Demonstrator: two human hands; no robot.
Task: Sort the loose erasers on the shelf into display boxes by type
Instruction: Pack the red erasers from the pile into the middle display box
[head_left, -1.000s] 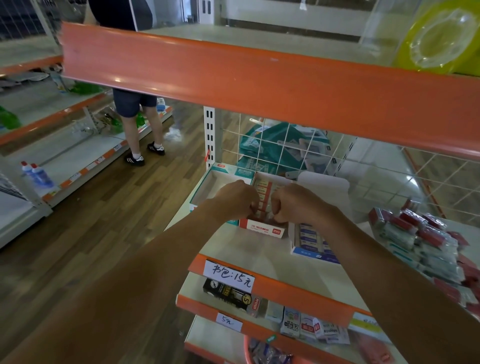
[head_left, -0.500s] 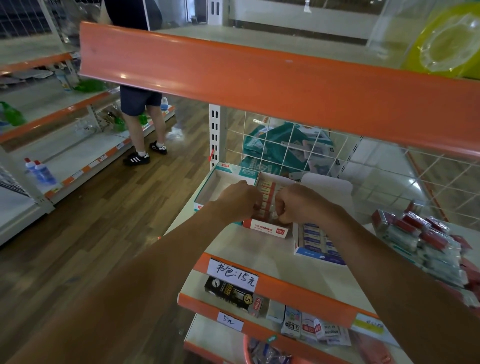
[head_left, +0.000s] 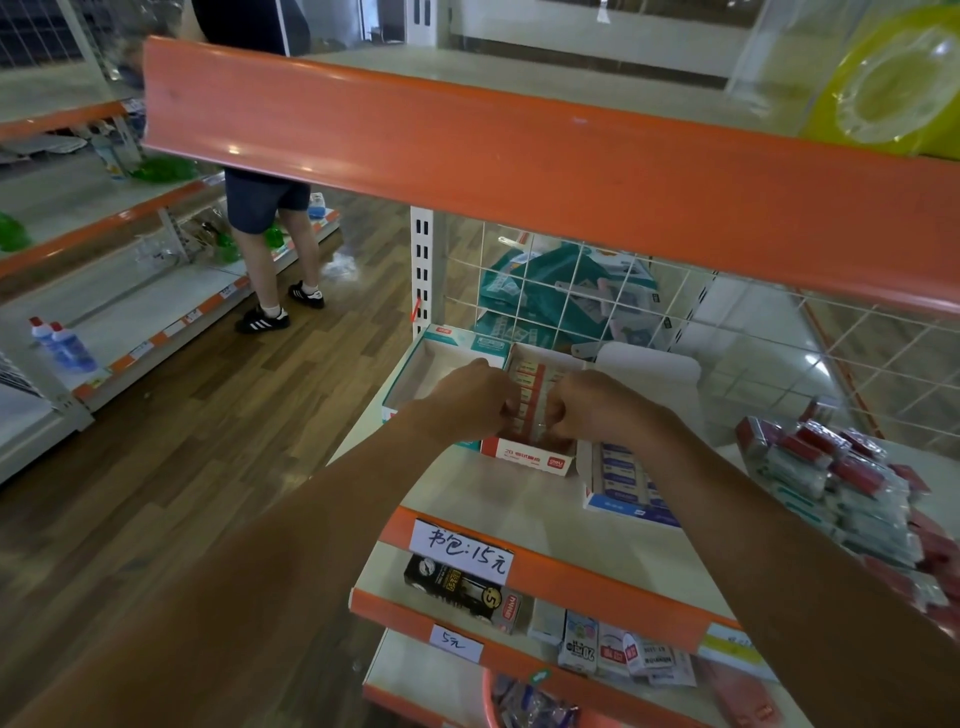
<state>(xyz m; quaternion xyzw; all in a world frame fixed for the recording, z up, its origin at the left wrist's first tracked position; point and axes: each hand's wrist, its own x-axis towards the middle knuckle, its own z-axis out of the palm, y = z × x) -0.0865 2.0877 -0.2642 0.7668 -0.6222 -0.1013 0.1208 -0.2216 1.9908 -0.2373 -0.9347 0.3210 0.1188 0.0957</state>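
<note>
Squared up erasers (head_left: 524, 387) in red display box (head_left: 530, 458) — two-handed.
Curled fingers (head_left: 508, 411) of left hand (head_left: 475, 402) and right hand (head_left: 589, 410) pinched the row — likely to pack it tight; box sat on shelf (head_left: 498, 501), loose pile (head_left: 841, 467) well apart.

A red-and-white display box (head_left: 527, 460) stands open on the shelf, holding a tight upright row of red-sleeved erasers (head_left: 531, 378). Touching it at 9 o'clock, a teal-and-white display box (head_left: 470, 340) shows its bare white floor. At 4 o'clock, a blue-and-white display box (head_left: 631, 512) holds blue-labelled erasers (head_left: 621, 475). Farther off at 3 o'clock lies a heap of loose red-and-white wrapped erasers (head_left: 841, 478).
</note>
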